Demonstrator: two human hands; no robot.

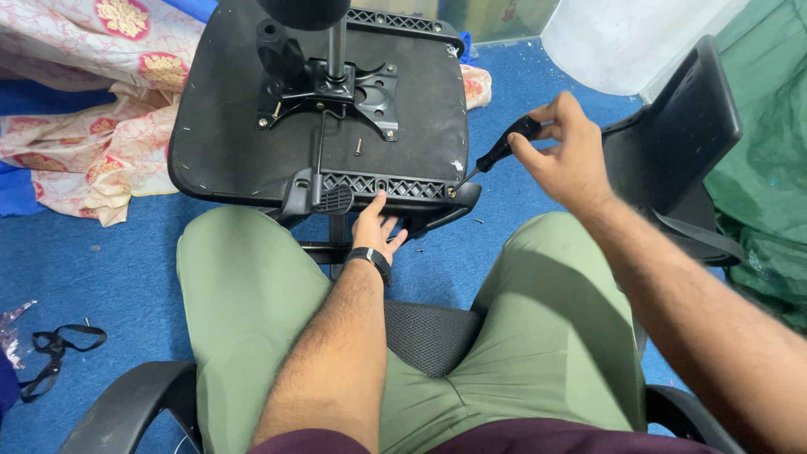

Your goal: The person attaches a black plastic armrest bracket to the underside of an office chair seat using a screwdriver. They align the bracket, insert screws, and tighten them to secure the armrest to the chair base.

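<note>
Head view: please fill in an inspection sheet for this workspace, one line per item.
Surface: blue carpet floor; the person sits on a black mesh chair.
Job's things: upturned chair seat with its black metal mechanism plate; screwdriver tip at the plastic bracket on the seat's near edge.
Clutter: loose screw on the seat underside; black strap on the carpet.
Grippers: left hand braces the bracket from below; right hand grips the screwdriver handle.
Cables: nothing seen.
Surroundings: patterned cloth at left, second black chair and green sheet at right.
</note>
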